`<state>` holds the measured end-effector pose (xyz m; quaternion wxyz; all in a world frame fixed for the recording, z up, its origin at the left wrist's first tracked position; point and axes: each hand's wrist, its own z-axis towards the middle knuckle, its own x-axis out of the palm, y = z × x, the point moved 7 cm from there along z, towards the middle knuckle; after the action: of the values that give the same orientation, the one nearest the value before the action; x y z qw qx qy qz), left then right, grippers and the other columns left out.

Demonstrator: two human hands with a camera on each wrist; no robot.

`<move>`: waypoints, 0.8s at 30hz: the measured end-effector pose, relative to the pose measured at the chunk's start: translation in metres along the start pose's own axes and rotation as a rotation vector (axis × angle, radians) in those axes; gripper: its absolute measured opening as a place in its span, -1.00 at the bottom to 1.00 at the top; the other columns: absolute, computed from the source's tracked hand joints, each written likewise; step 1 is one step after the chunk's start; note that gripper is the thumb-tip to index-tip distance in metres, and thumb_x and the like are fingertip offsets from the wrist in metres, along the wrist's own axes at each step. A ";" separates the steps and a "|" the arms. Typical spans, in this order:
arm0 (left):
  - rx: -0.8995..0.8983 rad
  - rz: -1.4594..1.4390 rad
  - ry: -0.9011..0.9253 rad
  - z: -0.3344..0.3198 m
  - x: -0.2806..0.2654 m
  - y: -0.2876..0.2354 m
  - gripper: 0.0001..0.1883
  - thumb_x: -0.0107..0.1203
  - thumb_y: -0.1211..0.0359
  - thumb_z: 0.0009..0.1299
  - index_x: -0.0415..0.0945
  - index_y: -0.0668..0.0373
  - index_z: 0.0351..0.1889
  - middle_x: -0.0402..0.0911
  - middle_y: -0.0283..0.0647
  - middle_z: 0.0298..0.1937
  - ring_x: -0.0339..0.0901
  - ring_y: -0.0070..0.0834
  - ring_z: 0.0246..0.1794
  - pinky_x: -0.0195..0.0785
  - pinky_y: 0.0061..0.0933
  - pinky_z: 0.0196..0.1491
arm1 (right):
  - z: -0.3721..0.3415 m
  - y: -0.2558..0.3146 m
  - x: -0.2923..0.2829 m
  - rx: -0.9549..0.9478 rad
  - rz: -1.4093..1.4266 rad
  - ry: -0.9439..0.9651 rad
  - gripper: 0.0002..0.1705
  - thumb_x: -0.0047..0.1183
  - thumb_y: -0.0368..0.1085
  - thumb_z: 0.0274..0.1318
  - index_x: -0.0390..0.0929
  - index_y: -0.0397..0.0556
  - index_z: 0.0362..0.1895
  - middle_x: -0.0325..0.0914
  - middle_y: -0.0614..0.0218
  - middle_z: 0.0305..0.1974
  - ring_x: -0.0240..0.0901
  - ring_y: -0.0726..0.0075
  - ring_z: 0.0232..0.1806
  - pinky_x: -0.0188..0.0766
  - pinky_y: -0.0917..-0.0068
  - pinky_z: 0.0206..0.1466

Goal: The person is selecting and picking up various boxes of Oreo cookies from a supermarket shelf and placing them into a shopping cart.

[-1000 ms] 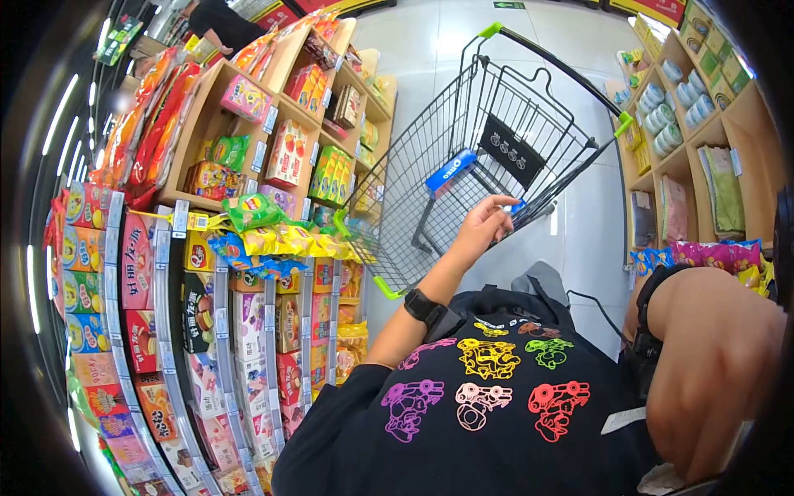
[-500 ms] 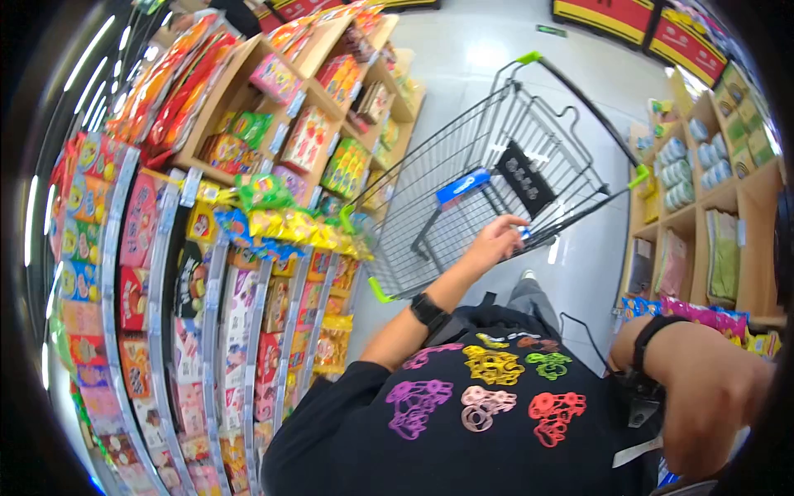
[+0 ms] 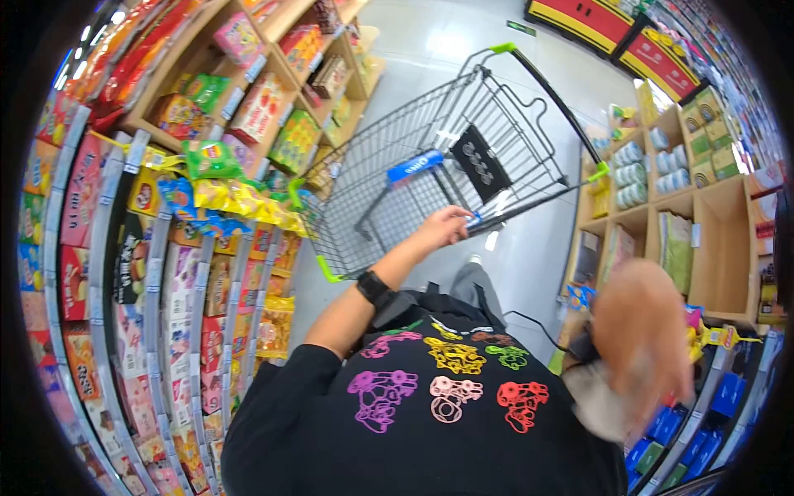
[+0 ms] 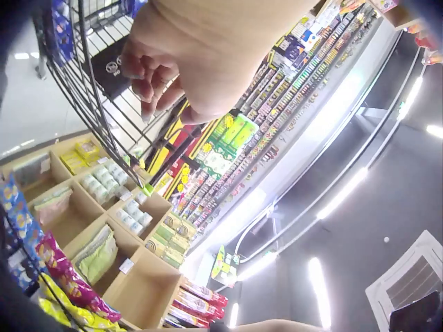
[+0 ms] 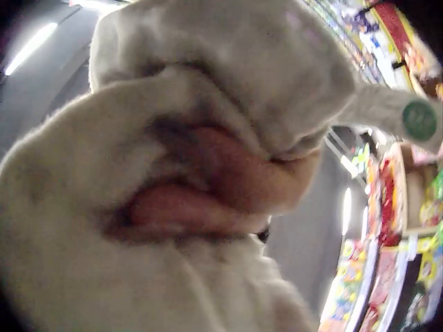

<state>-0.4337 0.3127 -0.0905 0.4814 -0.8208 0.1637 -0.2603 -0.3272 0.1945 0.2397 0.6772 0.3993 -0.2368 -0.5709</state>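
Note:
At the near side of the wire shopping cart (image 3: pixel 383 132), my left hand (image 3: pixel 442 229) hangs with loosely bent fingers beside a small blue patch. The left wrist view shows the same hand (image 4: pixel 187 66) over the cart wires, with nothing visible in its fingers. A blue Oreo pack (image 3: pixel 415 168) lies in the cart. My right hand (image 3: pixel 641 326), blurred, is at the right of my body with an off-white cloth item (image 3: pixel 597 401) below it. In the right wrist view, curled fingers (image 5: pixel 242 173) grip the folds of this cloth (image 5: pixel 76 242), which has a green round tag (image 5: pixel 419 120).
Snack shelves (image 3: pixel 186 273) stand close on the left, with hanging yellow and blue packets (image 3: pixel 240 201). A wooden shelf (image 3: pixel 721 248) with cups and folded towels stands on the right, with blue packages (image 3: pixel 728 395) near it. Pale floor (image 3: pixel 438 41) lies beyond the cart.
The head view has shifted, so the cart and left hand appear further left. My right hand has moved left and up from the lower right, and more of the off-white cloth shows.

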 end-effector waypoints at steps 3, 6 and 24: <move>0.016 0.079 -0.096 0.021 -0.033 0.030 -0.74 -0.10 0.27 0.27 0.43 0.17 -0.15 0.47 -0.33 -0.48 0.30 -0.70 -0.58 0.19 -0.70 -0.53 | -0.059 -0.053 -0.062 0.417 -0.288 -0.643 -0.43 0.04 0.07 -0.06 0.48 -0.20 -0.17 0.50 0.31 -0.44 0.49 0.29 -0.39 0.39 0.41 -0.30; 0.118 0.038 -0.287 0.036 -0.071 0.047 -0.75 -0.08 0.29 0.26 0.44 0.19 -0.17 0.47 -0.32 -0.49 0.34 -0.66 -0.56 0.22 -0.67 -0.51 | -0.138 -0.096 -0.127 0.993 -0.760 -1.243 -0.62 0.09 -0.14 -0.15 0.48 -0.06 -0.21 0.50 0.29 -0.45 0.49 0.30 -0.39 0.37 0.39 -0.27; -0.610 -0.546 -0.690 0.109 -0.141 0.238 -0.56 -0.11 0.13 0.25 0.37 0.19 0.00 0.50 -0.27 -0.07 0.41 -0.38 -0.08 0.14 -0.31 0.05 | -0.366 -0.457 -0.221 1.576 -0.780 -0.035 -0.79 0.08 -0.27 -0.21 0.54 0.08 -0.34 0.55 0.23 -0.41 0.51 0.15 -0.32 0.44 0.31 -0.32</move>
<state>-0.4889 0.3477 -0.3805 0.1615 -0.9740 -0.1555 -0.0317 -0.3624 0.4931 -0.3094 -0.0424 0.7942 -0.4191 -0.4379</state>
